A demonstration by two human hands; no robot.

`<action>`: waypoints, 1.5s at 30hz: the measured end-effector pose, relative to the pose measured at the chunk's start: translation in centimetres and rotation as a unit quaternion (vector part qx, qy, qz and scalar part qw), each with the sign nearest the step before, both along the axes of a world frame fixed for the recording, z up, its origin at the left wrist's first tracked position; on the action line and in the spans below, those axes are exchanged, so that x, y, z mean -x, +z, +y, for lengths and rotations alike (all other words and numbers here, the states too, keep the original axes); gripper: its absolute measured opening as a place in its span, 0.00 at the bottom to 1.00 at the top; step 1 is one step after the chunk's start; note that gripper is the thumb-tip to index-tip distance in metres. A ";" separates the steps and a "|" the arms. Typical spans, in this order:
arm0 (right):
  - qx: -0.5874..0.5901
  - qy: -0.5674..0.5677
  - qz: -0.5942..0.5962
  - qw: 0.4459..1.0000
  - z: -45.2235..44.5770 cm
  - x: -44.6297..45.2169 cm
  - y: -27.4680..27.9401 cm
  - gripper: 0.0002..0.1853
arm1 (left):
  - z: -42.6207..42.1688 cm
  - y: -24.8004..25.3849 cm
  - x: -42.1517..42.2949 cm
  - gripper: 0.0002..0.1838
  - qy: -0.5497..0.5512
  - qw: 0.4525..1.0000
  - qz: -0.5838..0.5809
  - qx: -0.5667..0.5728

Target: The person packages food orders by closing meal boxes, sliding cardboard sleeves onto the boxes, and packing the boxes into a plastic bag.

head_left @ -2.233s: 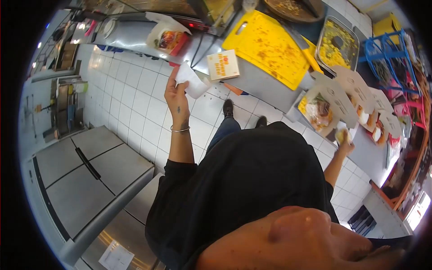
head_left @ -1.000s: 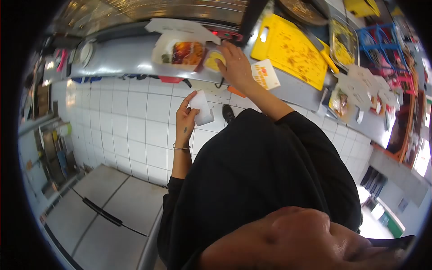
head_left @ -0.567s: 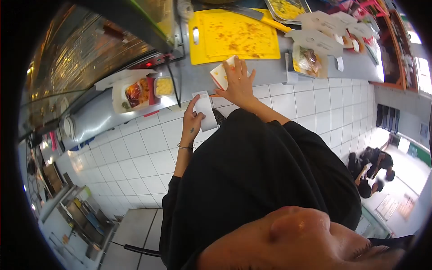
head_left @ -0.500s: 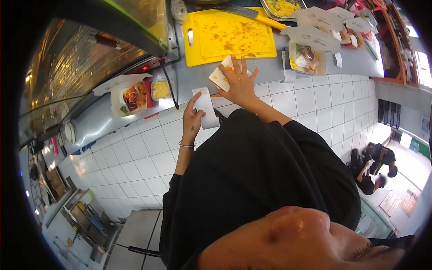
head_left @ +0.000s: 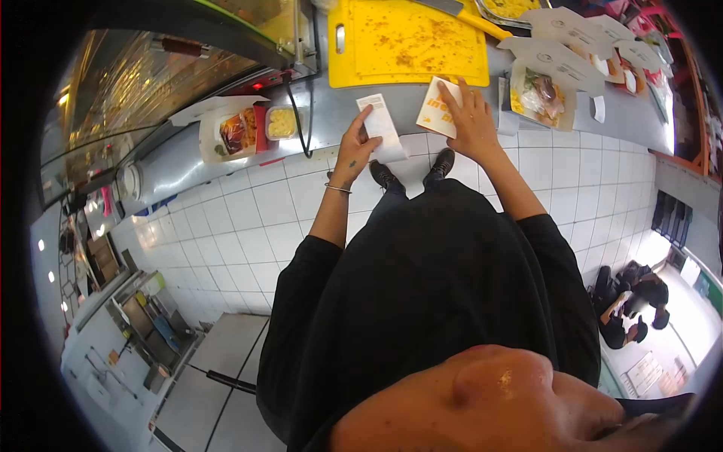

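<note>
Box point(head_left: 437, 108) is at the near edge of the worktop point(head_left: 324, 102), print up, clock centre for the rest. Right hand point(head_left: 471, 120) is over its right side, fingers bent; can't tell if it grips or just presses. Left hand point(head_left: 355, 149) at 8, pinching slip point(head_left: 384, 132) between thumb and fingers; slip lies across the worktop edge in view, contact unclear.

Worktop is bare steel around the box. Yellow board point(head_left: 407, 45) at 11–12, brown residue on it. Knife point(head_left: 493, 26) at 1, handle overhanging the board, next to tray point(head_left: 520, 24) of yellow food. Open carton point(head_left: 566, 113) with food at 3, more behind it. Tub point(head_left: 282, 136) at 9, just beside a second carton point(head_left: 209, 143); black cord point(head_left: 303, 132) to its right. Glass case point(head_left: 169, 75) beyond.

Room: white tile floor point(head_left: 248, 218) at 6–8, steel unit point(head_left: 237, 343) at 7, two people point(head_left: 629, 301) in black at 4–5, by bright light.
</note>
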State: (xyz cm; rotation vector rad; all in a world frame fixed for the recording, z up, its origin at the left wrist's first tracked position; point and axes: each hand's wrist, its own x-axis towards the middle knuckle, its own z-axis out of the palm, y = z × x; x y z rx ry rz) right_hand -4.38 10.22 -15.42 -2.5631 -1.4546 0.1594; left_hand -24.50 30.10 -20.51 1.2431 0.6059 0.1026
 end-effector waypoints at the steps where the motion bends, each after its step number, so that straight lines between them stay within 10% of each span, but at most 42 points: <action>1: -0.011 -0.002 -0.005 1.000 -0.1 0.0 -0.1 0.63 | 0.3 -0.3 0.3 0.41 0.033 0.999 -0.032 -0.013; 12: 0.001 0.004 0.010 1.000 1.0 0.5 0.0 0.69 | 1.9 5.1 6.3 0.28 0.195 0.974 -0.008 -0.118; 20: -0.061 0.031 -0.059 0.996 4.2 2.7 -1.3 0.51 | 8.5 -1.8 17.2 0.23 0.528 0.841 -0.003 -0.119; 27: -0.040 0.004 -0.066 0.997 5.2 3.8 -2.4 0.52 | 12.2 -6.0 16.6 0.30 0.432 0.762 0.213 -0.433; 34: -0.043 -0.031 -0.054 0.997 6.4 4.6 -2.7 0.53 | 11.8 -1.7 14.0 0.48 0.372 0.658 0.383 -0.531; 39: -0.079 -0.032 -0.050 0.995 6.8 4.6 -3.0 0.53 | 13.2 -7.5 14.2 0.59 0.406 0.587 0.351 -0.606; 45: -0.103 -0.049 0.005 0.993 6.5 4.7 -2.4 0.55 | 9.7 -5.5 15.1 0.24 0.299 0.657 0.266 -0.639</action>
